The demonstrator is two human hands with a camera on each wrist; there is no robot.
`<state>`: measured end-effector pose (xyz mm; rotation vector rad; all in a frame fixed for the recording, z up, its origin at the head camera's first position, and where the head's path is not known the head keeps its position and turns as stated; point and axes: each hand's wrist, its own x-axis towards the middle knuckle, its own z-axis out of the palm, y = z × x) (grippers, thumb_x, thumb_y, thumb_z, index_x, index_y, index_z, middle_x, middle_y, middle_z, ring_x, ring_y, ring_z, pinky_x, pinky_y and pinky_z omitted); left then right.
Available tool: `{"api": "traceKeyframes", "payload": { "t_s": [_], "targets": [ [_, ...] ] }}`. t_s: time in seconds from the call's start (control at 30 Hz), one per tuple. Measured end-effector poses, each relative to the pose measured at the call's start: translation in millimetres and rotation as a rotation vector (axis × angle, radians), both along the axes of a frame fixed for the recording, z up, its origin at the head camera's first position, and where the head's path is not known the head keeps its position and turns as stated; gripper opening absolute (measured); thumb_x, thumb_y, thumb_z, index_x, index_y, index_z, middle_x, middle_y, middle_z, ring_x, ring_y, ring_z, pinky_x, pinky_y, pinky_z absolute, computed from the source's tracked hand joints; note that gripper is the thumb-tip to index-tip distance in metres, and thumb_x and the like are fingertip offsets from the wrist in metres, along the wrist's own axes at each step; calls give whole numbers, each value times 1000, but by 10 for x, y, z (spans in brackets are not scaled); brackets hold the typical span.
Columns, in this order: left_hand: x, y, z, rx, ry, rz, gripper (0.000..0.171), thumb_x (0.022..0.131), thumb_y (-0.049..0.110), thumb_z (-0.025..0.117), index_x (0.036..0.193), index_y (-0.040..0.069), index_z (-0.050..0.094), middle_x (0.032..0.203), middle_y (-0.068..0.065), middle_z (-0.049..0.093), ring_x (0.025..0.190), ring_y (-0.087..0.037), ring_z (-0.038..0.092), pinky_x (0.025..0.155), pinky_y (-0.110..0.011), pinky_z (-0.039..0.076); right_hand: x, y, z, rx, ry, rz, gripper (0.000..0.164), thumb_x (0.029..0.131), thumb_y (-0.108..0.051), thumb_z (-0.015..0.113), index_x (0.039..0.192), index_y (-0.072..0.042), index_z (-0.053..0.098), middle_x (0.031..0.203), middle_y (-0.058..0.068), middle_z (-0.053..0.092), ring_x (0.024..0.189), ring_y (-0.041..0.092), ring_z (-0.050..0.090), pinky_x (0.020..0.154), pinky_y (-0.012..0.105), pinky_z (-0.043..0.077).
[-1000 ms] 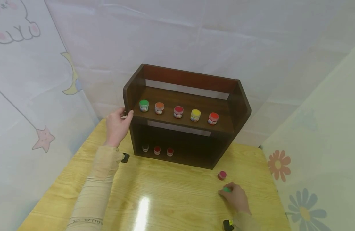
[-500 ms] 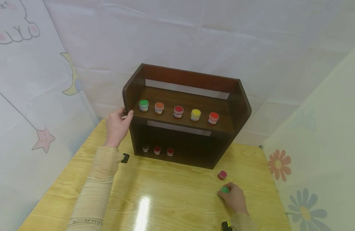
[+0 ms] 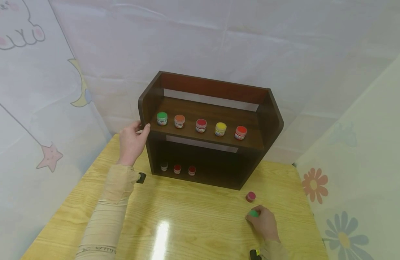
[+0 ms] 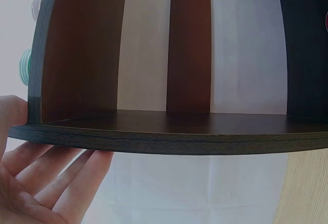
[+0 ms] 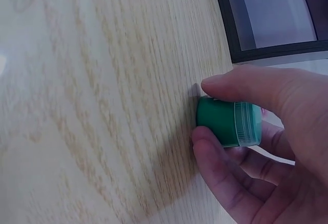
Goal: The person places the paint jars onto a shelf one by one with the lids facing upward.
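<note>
My right hand (image 3: 264, 222) pinches a small green paint jar (image 5: 221, 120) between thumb and fingers, low over the table at the front right. In the right wrist view the jar has a clear ribbed lid rim, and its base is at or very near the wood. A dark-red paint jar (image 3: 250, 196) stands on the table just beyond that hand. My left hand (image 3: 132, 142) grips the left side of a dark brown two-tier shelf (image 3: 213, 108). In the left wrist view its thumb is at the inner corner and its fingers (image 4: 82, 178) lie against the outer side.
Several paint jars line the upper tier, from a green one (image 3: 162, 118) to a red one (image 3: 240, 133). On the lower tier stand a dark jar (image 3: 164, 167) and two red jars (image 3: 177, 169). A light wood table (image 3: 193, 220) lies beneath; printed sheets (image 3: 203, 36) hang behind.
My right hand has shifted very slightly left with the green paint jar. My left hand and the shelf stay put.
</note>
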<state>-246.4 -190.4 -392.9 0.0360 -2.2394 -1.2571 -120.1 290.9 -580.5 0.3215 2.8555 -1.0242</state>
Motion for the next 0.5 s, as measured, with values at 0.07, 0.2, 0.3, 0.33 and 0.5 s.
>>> {"api": "traceKeyframes", "payload": {
  "t_s": [0.07,0.2,0.3,0.33,0.5],
  "targets": [
    [0,1,2,2,-2,-1,40,99,29,64,117,-6,71,113,-26,70,95,-38,73,81,-50,59,2,-7,15,-4,-2,-1,27,82,-13,80,100,4,69,95,15,67,92,34,65,81,54,55],
    [1,1,4,5,-2,-4,41,99,29,65,119,-7,70,114,-26,69,95,-38,72,81,-50,59,-1,-15,37,-8,0,8,26,82,-12,79,101,4,69,101,19,69,97,39,65,85,58,54],
    [5,0,6,6,-3,-5,42,99,29,64,119,-8,70,114,-27,69,95,-38,72,81,-51,59,-9,-24,51,-11,1,10,28,82,-12,78,103,4,69,103,20,69,98,39,66,85,58,54],
    [6,1,6,6,-4,-6,41,99,29,64,119,-7,70,114,-27,69,95,-38,72,81,-51,59,-9,-30,63,-14,-1,11,28,83,-13,78,104,4,69,103,20,70,98,38,66,85,57,54],
    [4,0,2,12,-4,-7,40,100,29,64,117,-6,71,114,-26,70,96,-38,72,81,-50,59,-20,-70,152,-54,-9,8,35,83,-13,78,108,7,67,104,21,68,95,35,65,80,52,57]
  ]
}}
